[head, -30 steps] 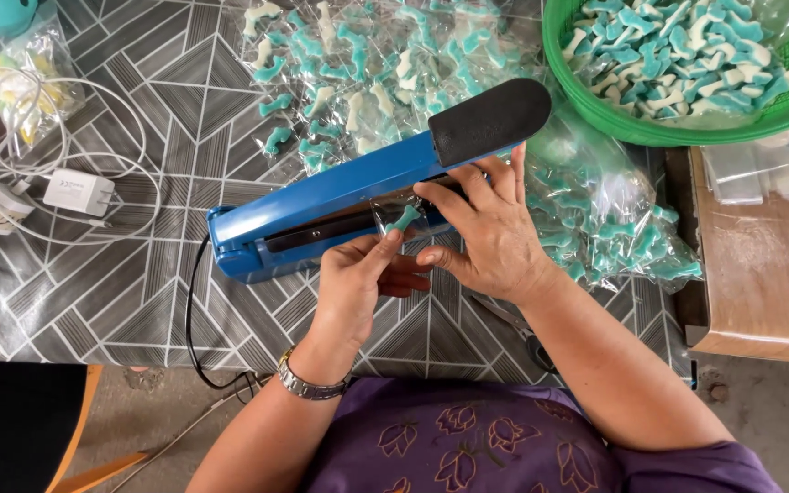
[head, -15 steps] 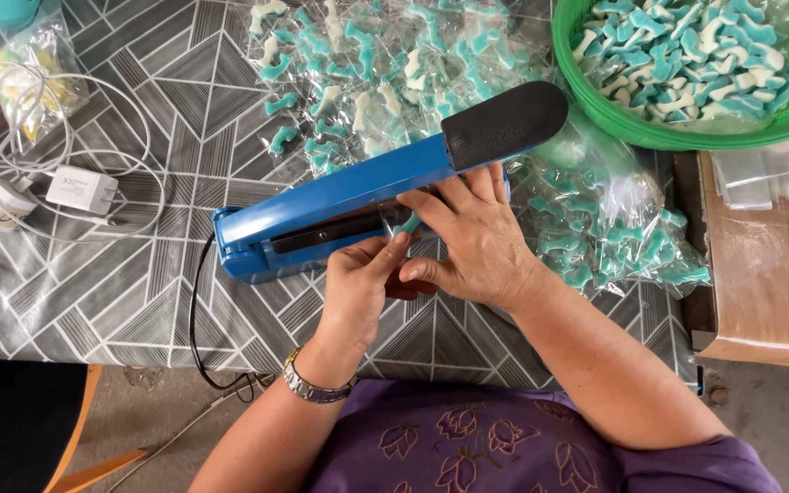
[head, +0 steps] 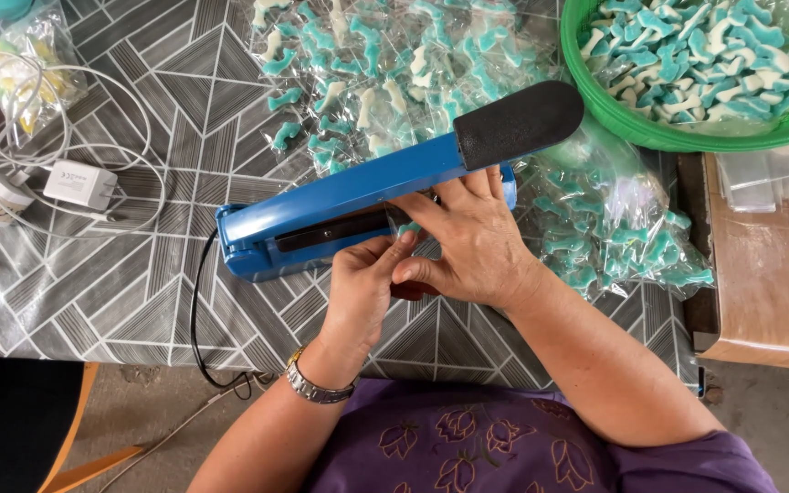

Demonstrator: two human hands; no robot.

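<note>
Item: blue impulse heat sealer (head: 349,205), lying slantwise across the patterned tabletop (head: 120,283), black-padded handle (head: 518,121) at the far right, arm raised off the sealing bar, black cord (head: 195,319) trailing off the near edge.

Item: small clear pouch with a teal-and-white gummy candy (head: 407,228). A second before, the candy showed plainly in front of the bar; at this moment it sat further in, mostly covered by fingers, the pouch mouth lying at the sealing bar. The pouch had thus been fed deeper under the arm, which was not yet pressed down.

Left hand (head: 358,290): fingers closed narrowly on the near edge of the pouch, thumb up against it. A metal wristwatch (head: 314,387) at the wrist.

Right hand (head: 468,239): fingers spread flat over the pouch, tips under the raised arm, having crept left along the bar since a second before.

Surroundings: heap of bagged gummies (head: 385,73) beyond the sealer; more bags (head: 623,237) to the right; green basket (head: 595,100) of loose gummies far right; white charger and cable (head: 75,183) at the left; wooden board (head: 760,274) with empty clear pouches (head: 769,178) at the right.
</note>
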